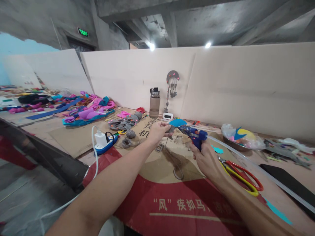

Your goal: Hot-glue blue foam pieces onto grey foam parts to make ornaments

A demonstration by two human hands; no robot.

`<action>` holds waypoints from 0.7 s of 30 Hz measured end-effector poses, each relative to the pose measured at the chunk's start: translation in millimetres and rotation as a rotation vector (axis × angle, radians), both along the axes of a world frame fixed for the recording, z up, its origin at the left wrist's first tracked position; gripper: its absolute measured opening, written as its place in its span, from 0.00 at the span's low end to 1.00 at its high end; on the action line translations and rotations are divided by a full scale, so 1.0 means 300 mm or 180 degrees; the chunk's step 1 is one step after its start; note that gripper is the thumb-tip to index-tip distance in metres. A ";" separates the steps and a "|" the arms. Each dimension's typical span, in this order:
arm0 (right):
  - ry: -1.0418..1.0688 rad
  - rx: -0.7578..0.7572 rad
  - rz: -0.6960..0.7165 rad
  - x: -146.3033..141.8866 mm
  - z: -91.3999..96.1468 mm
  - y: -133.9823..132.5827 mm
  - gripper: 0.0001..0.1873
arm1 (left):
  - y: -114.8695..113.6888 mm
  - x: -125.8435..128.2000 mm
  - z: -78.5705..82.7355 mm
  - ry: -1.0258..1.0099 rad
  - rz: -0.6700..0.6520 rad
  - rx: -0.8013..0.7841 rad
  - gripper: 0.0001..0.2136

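A blue hot glue gun (197, 136) is gripped in my right hand (203, 155), its nozzle pointing left. Pinched in my left hand (160, 131) is a felt piece, blue (177, 123) on top with grey below. The nozzle meets or comes very near this felt; I cannot tell which. Grey cord hangs beneath the left hand and loops (178, 172) on the cardboard (152, 167). A clear glue stick (221, 144) appears to run out from the back of the gun. Red-and-yellow-handled scissors (242, 177) lie beside my right wrist.
Behind stand a water bottle (154, 105) and a small white clock (167, 116), with a grey felt hanging (173, 78) on the board. A blue-and-white power strip (104, 144), grey felt pieces (123, 123) and pink cloth (91, 109) lie left. On the right are a bowl (235, 144) and black phone-like slab (287, 183).
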State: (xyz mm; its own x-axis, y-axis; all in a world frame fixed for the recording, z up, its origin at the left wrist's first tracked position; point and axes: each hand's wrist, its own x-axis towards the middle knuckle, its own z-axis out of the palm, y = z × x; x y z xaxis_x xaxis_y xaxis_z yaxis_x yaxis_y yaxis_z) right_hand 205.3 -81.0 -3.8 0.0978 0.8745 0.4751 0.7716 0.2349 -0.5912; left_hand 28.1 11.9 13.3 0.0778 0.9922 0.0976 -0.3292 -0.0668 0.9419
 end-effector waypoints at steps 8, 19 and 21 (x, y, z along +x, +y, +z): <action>0.0030 0.0074 0.0077 -0.001 -0.011 -0.002 0.24 | -0.005 0.006 -0.001 0.0031 -0.0083 0.0004 0.05; 0.0120 0.0052 0.0164 -0.018 -0.013 -0.007 0.24 | 0.009 0.013 -0.023 0.0017 -0.0221 0.0020 0.05; 0.0147 0.0068 0.0156 -0.019 -0.010 -0.010 0.22 | 0.006 0.013 -0.018 -0.0023 -0.0187 -0.0012 0.05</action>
State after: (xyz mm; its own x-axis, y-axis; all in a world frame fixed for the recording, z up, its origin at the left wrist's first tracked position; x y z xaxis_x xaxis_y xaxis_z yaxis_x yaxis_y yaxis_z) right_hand 199.7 -83.8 -6.9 0.0773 0.8685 0.4897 0.7309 0.2847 -0.6203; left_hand 32.1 13.6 7.9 0.1353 0.9863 0.0945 -0.3392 -0.0435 0.9397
